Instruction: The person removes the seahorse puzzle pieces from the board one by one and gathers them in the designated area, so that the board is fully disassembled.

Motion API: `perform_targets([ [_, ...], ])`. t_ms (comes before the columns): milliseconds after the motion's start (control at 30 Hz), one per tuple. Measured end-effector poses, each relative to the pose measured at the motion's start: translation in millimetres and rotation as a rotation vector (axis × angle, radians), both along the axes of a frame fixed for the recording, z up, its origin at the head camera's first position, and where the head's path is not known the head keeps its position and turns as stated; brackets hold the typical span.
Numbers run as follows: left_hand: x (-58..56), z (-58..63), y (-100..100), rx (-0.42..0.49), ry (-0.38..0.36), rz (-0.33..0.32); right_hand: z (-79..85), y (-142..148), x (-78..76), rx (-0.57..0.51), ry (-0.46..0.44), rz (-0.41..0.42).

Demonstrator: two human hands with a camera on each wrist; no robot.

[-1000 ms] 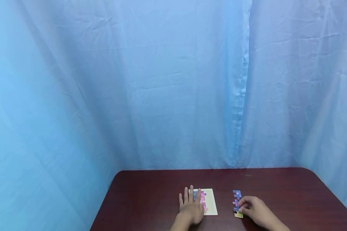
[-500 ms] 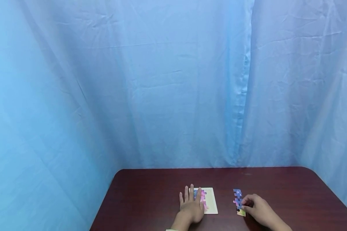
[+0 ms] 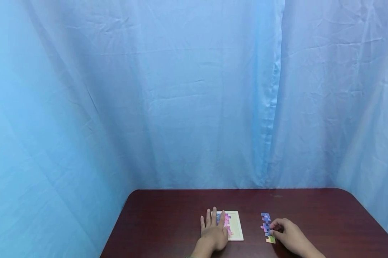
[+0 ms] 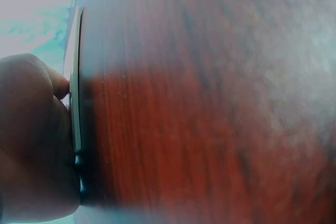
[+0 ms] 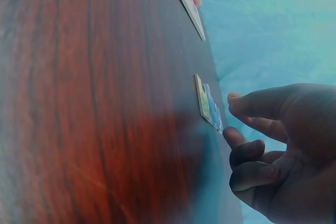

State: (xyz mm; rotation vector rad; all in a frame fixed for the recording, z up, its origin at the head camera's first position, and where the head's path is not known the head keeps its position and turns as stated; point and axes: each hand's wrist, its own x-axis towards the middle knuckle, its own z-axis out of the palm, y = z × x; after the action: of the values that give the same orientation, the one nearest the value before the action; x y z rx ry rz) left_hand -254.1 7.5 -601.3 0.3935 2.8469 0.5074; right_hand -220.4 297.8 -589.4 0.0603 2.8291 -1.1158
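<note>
Left hand (image 3: 213, 234), fingers spread flat, rests over the left side of a square cream puzzle tray (image 3: 236, 225), part-filled with pink and blue pieces (image 3: 227, 221). Further right on the dark red-brown desk (image 3: 165, 222): blue, purple and yellow jigsaw strip (image 3: 265, 226). Right hand (image 3: 291, 234) curls at strip's right edge; can't tell if pinching. Probably best: strip flat, joints nudged gently.

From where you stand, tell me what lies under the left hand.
Under the left hand: part of the puzzle tray and the table beside it. Pink and blue pieces show beside the fingers; anything directly beneath is covered.
</note>
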Motion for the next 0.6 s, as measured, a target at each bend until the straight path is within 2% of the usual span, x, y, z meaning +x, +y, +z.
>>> perform_targets([
  [200,-3.9,-17.1,0,0.001,0.037,0.018,2.6,-13,0.5,-0.037,0.015,-0.014],
  [333,-5.9,-26.2,0,0.008,0.075,0.034,1.7,-25,-0.4,-0.095,0.035,0.045],
  [467,-5.8,-25.5,0,0.014,0.093,0.030,0.6,-39,-5.5,-0.097,0.047,0.119],
  [533,-4.5,-19.9,1,0.008,0.090,0.026,-1.6,-49,-8.2,-0.066,0.086,0.161],
  [600,-4.8,-20.4,0,-0.004,0.098,0.027,-3.7,-59,-9.5,-0.035,0.130,0.204],
])
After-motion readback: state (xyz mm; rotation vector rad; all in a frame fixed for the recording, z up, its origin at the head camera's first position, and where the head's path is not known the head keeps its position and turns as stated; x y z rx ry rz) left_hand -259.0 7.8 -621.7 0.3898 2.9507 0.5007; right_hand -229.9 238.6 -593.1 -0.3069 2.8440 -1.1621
